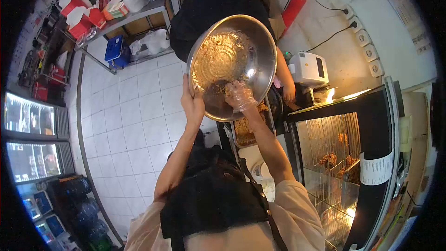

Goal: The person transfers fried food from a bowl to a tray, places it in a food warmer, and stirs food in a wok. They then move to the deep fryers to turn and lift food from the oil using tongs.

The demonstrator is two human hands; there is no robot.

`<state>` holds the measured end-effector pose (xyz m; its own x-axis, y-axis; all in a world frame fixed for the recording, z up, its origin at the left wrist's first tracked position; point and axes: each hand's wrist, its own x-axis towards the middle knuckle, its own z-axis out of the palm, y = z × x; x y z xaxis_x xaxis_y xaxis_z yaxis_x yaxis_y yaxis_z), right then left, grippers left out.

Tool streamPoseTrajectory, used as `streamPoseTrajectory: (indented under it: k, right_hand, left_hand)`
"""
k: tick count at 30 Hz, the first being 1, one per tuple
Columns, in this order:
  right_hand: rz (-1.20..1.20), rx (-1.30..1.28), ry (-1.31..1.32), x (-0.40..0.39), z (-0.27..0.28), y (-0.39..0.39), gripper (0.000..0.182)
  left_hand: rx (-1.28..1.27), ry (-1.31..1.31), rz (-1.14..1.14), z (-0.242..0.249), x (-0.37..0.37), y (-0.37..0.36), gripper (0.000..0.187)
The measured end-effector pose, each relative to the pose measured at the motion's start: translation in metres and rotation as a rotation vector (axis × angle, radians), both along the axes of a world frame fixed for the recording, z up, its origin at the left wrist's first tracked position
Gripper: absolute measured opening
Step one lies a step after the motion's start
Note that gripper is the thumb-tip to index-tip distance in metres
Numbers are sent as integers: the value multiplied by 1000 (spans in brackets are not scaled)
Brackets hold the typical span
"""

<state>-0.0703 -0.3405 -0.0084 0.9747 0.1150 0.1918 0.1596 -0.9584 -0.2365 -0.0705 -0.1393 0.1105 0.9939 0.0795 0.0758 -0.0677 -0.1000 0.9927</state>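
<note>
A large steel mixing bowl (pixel 262 51) is tilted in front of me, its inside smeared with an oily coating and brown crumbs. My left hand (pixel 192 102) grips its rim on the left side. Inside the bowl, near its lower wall, is my right hand (pixel 240 96) in a clear plastic glove. Its fingers are curled, with brown bits around the fingertips; what they hold is too small to make out. Below the bowl, partly hidden by it and my right forearm, a metal tray (pixel 241 132) holds crumbly brown food.
A person in black (pixel 216 4) stands just beyond the bowl, one forearm beside it. To the right are a white printer (pixel 310 68) and a lit glass display case (pixel 334 125) with fried pieces. A metal table (pixel 139 16) with red-and-white boxes stands at upper left, above the tiled floor.
</note>
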Motion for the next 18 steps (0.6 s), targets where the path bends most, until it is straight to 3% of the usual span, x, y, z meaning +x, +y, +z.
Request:
streamPoseTrajectory:
  k: [3,4,6,9,14,16,18]
  right_hand:
    - [85,68,-276,-9,5,-12,39]
    - [70,106,-515,-14,12,-11,34]
    - [-50,727,-120,-25,-23,-34,32]
    - [104,41,-388,-47,27,-28,29]
    - [-167,276,-431,-85,36,-16,34]
    - [-251,254,-340,-97,1,-25,36]
    - [-398,195,-283,-107,-10,-19,36]
  left_hand:
    - [-1,-139,0,-25,11,6,58]
    - [-17,-136,2,-27,11,8,58]
    - [-49,-135,2,-26,12,11,59]
    - [27,-122,41,-32,13,13,58]
    - [12,-105,56,-30,15,13,60]
    - [98,-176,67,-23,12,14,57]
    - [-17,-102,60,-3,5,15,57]
